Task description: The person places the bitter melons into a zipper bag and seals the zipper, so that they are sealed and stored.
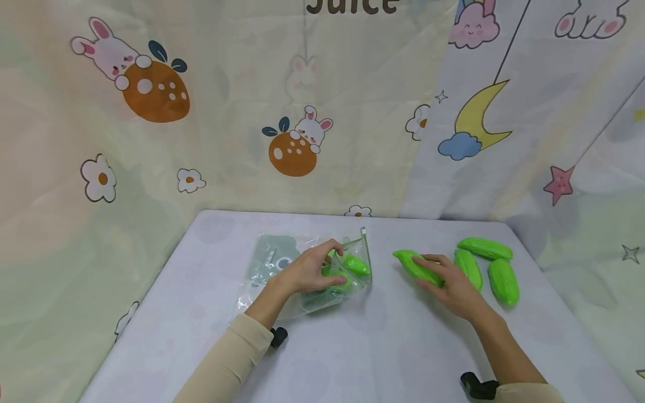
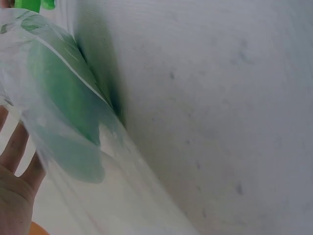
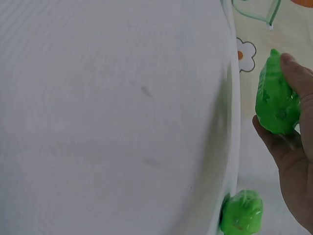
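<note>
A clear zip bag (image 1: 322,301) lies on the white table, its mouth spread toward the right. My left hand (image 1: 304,270) holds the bag at its mouth, thumb low and index finger bent over the upper edge. Inside the bag are bright green bitter melons (image 1: 356,265), partly hidden by plastic and fingers. My right hand (image 1: 456,288) grips another bumpy green bitter melon (image 1: 418,267), its pointed end facing the bag. In the right wrist view, thumb and fingers wrap this melon (image 3: 276,98) from both sides.
Three more bitter melons (image 1: 485,248) lie together at the table's right, close beyond my right hand. The bag's slider (image 1: 363,230) sticks up at the far end of its mouth. A printed cloth (image 1: 227,129) hangs behind the table (image 1: 322,358).
</note>
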`<state>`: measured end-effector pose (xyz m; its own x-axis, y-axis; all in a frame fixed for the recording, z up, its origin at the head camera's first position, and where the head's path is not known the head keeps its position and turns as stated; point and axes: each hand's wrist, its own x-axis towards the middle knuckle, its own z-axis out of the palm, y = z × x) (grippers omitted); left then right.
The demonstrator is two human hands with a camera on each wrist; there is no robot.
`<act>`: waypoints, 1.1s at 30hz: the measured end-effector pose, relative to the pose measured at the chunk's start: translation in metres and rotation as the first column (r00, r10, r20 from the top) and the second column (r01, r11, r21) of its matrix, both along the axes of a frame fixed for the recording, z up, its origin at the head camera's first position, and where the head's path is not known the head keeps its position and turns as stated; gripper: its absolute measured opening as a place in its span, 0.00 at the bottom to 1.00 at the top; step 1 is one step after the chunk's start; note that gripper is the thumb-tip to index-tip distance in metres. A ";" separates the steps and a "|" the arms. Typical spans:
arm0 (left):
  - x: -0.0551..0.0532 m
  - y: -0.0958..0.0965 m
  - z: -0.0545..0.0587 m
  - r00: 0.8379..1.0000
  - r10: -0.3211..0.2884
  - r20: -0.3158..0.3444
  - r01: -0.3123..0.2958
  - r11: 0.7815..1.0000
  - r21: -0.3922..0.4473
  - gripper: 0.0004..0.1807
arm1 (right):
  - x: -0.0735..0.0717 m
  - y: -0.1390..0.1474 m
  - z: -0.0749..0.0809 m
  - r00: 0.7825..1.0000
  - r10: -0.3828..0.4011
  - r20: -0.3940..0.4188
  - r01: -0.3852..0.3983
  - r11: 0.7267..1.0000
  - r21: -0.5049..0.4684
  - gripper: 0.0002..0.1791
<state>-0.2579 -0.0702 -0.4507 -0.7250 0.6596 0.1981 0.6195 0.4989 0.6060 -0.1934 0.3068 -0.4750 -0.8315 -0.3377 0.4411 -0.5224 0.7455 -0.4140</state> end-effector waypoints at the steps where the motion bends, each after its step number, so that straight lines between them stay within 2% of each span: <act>1: 0.000 0.000 0.000 1.000 0.000 0.002 0.000 1.000 -0.005 0.31 | 0.000 -0.002 -0.001 1.000 0.001 0.003 -0.001 1.000 0.002 0.32; 9: -0.001 -0.001 -0.002 1.000 0.002 0.007 -0.002 1.000 -0.019 0.31 | -0.003 -0.011 -0.004 0.999 0.020 0.040 -0.020 1.000 0.001 0.38; 17: -0.002 -0.001 -0.002 1.000 -0.002 0.004 0.002 1.000 -0.016 0.30 | -0.008 -0.021 -0.002 0.993 0.089 0.071 -0.084 0.994 -0.073 0.38; 22: -0.002 0.002 -0.001 1.000 -0.011 -0.008 0.011 1.000 -0.017 0.31 | -0.011 -0.021 0.001 0.994 0.090 0.058 -0.084 0.991 -0.103 0.38; 28: 0.000 0.002 0.000 1.000 0.009 -0.010 -0.010 1.000 -0.028 0.32 | -0.015 -0.028 0.004 0.994 0.099 0.043 -0.094 0.989 -0.111 0.30; 33: 0.001 0.001 0.000 1.000 0.007 -0.009 -0.008 1.000 -0.024 0.32 | -0.016 -0.035 0.003 0.998 0.053 0.026 -0.049 0.991 -0.128 0.26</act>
